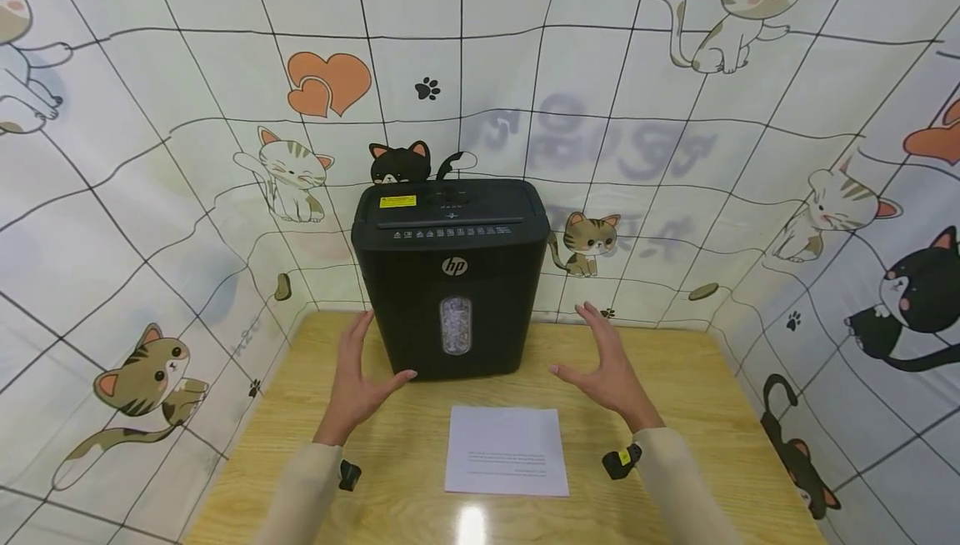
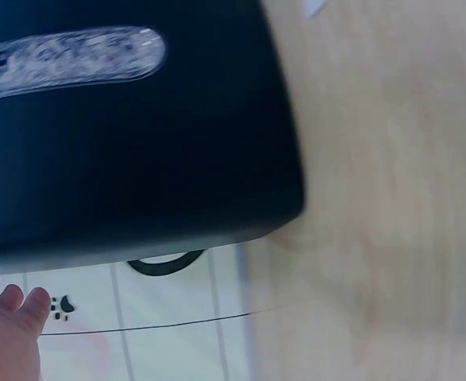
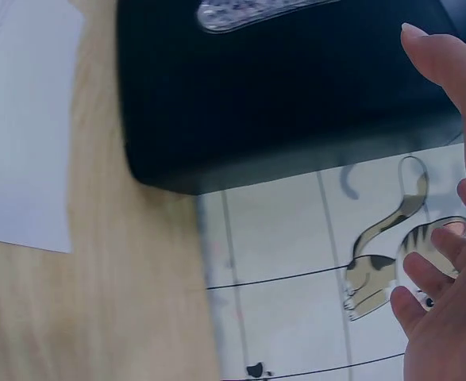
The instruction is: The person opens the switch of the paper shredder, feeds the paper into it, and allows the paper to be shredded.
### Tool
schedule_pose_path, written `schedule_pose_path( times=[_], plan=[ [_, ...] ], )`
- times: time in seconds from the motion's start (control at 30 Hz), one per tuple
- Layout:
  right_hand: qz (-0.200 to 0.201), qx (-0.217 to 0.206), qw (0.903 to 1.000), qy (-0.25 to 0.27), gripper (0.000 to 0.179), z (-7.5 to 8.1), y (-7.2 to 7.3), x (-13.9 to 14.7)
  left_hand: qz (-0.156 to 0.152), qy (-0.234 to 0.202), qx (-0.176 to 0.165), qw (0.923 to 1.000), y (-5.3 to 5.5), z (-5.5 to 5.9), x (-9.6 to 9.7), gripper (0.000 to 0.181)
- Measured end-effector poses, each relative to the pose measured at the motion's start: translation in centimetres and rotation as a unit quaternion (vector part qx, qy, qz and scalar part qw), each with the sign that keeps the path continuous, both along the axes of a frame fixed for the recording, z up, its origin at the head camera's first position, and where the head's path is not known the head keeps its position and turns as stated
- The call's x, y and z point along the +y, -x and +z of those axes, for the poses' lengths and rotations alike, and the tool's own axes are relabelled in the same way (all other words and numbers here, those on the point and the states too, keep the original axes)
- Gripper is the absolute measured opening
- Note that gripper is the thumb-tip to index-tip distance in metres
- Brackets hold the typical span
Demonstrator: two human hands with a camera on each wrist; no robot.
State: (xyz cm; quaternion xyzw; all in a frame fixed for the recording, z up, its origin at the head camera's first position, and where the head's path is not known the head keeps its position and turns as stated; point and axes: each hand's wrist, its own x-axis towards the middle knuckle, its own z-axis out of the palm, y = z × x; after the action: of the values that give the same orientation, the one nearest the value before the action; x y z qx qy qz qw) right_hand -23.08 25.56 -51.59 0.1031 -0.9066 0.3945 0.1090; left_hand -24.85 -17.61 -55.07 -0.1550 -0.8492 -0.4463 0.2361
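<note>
A black paper shredder (image 1: 405, 303) with an HP logo stands upright at the back of the table. Shredded bits show through its oval front window (image 1: 456, 326). My left hand (image 1: 358, 391) is at the shredder's lower left side, fingers spread and thumb apart, holding nothing. On the other side my right hand (image 1: 611, 374) hovers off the shredder's right side, thumb and fingers spread wide, with nothing in it. In the right wrist view, its fingers (image 3: 427, 278) stand apart from the black casing. Between the forearms lies a printed white sheet of paper (image 1: 506, 449), flat in front of the shredder.
The wooden table (image 1: 405, 487) meets a cloth wall (image 1: 495, 78) with printed cats and grid lines at the back and sides. A yellow label (image 1: 397, 202) is stuck on the shredder's top, near the feed slot (image 1: 450, 222). Both wrists carry small black cameras.
</note>
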Motion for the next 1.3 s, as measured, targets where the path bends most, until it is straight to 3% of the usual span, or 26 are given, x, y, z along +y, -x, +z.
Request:
schedule_pose_path(
  times=[0.2,0.4,0.63,0.9,1.07,1.3],
  plan=[
    [-0.006,-0.009,0.9999,0.0,0.107,-2.3,-0.8,-0.3,-0.003,-0.006,-0.024,0.9997,-0.7,-2.4,0.7,0.12],
    [-0.001,-0.024,0.9996,0.013,0.109,-4.1,-1.6,-0.5,-0.012,-0.022,-0.065,0.9976,-1.5,-4.2,1.7,0.12],
    [0.007,-0.044,0.999,0.007,0.108,-6.4,-2.6,-1.3,-0.024,-0.01,-0.082,0.9963,-2.2,-6.3,2.6,0.122],
    [0.01,-0.069,0.9976,0.0,0.107,-8.2,-3.6,-1.8,-0.048,0.038,-0.12,0.9909,-2.8,-8.3,4.0,0.121],
    [0.011,-0.074,0.9971,-0.007,0.104,-9.3,-3.7,-2.0,-0.071,0.086,-0.141,0.9838,-3.0,-8.9,4.7,0.115],
    [0.011,-0.083,0.9964,-0.014,0.104,-10.9,-4.1,-2.7,-0.097,0.135,-0.143,0.9756,-3.1,-9.8,5.8,0.12]
  ],
)
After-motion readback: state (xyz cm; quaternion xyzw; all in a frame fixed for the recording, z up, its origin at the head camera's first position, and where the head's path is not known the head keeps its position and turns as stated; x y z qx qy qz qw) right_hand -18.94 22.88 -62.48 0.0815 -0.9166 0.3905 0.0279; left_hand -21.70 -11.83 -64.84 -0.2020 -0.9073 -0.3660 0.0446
